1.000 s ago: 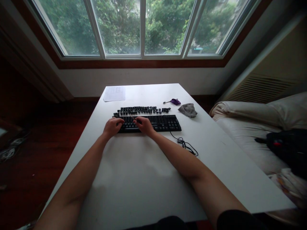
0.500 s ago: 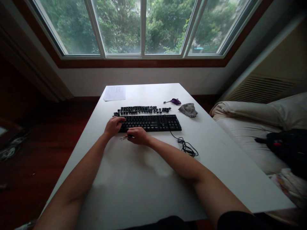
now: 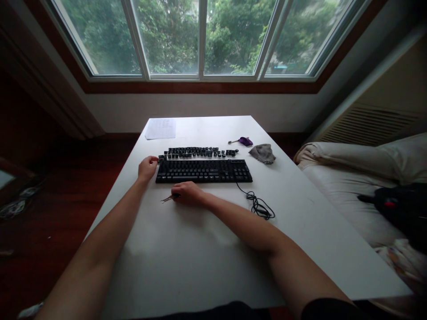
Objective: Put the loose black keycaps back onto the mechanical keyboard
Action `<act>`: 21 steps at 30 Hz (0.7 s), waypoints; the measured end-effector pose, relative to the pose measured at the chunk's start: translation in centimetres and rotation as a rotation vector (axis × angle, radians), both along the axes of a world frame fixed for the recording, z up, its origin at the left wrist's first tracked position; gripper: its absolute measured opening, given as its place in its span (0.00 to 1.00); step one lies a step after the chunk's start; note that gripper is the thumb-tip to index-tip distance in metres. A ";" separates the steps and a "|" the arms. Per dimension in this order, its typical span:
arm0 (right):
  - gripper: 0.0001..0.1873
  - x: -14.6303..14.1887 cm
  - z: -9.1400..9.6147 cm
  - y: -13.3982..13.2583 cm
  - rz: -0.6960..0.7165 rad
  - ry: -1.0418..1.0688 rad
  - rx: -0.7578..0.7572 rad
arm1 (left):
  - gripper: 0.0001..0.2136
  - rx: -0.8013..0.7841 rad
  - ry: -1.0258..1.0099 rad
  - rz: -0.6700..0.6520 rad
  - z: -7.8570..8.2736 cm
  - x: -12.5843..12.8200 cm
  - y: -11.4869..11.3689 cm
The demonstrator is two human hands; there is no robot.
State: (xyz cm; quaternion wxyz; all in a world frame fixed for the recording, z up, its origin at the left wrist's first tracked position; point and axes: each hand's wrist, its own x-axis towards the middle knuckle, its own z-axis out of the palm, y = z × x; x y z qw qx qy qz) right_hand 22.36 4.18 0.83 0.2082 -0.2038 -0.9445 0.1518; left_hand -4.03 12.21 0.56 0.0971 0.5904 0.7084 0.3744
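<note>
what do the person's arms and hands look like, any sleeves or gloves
Both forearms are bare. The left hand and right hand wear no gloves, and no watch, ring or bracelet shows. A dark sleeve covers the right upper arm at the bottom edge; no sleeve shows on the left arm.

Person at the desk is bare-armed from what I can see, both forearms uncovered right down to the left hand (image 3: 147,168) and the right hand (image 3: 188,194). The only clothing I can make out is black: a short sleeve (image 3: 322,306) that ends high on the right upper arm, plus a strip of dark fabric (image 3: 230,309) along the bottom middle, shirt or trousers, can't tell which. The left arm's sleeve is out of view.
</note>
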 end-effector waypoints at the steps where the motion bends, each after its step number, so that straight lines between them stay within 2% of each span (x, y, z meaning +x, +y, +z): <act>1: 0.03 0.0 0.1 0.0 -0.001 -0.002 -0.005 | 0.13 -0.015 0.028 -0.009 0.0 0.0 0.4; 9: 0.04 0.2 0.3 0.2 -0.004 -0.009 -0.040 | 0.14 0.004 0.481 -0.253 2.0 0.8 2.7; 15: 0.04 0.3 0.1 0.3 -0.004 -0.001 -0.040 | 0.16 -0.075 0.621 -0.285 2.9 2.2 2.9; 21: 0.05 0.3 0.1 0.3 0.001 0.006 -0.030 | 0.17 -0.120 0.687 -0.303 2.7 2.7 2.9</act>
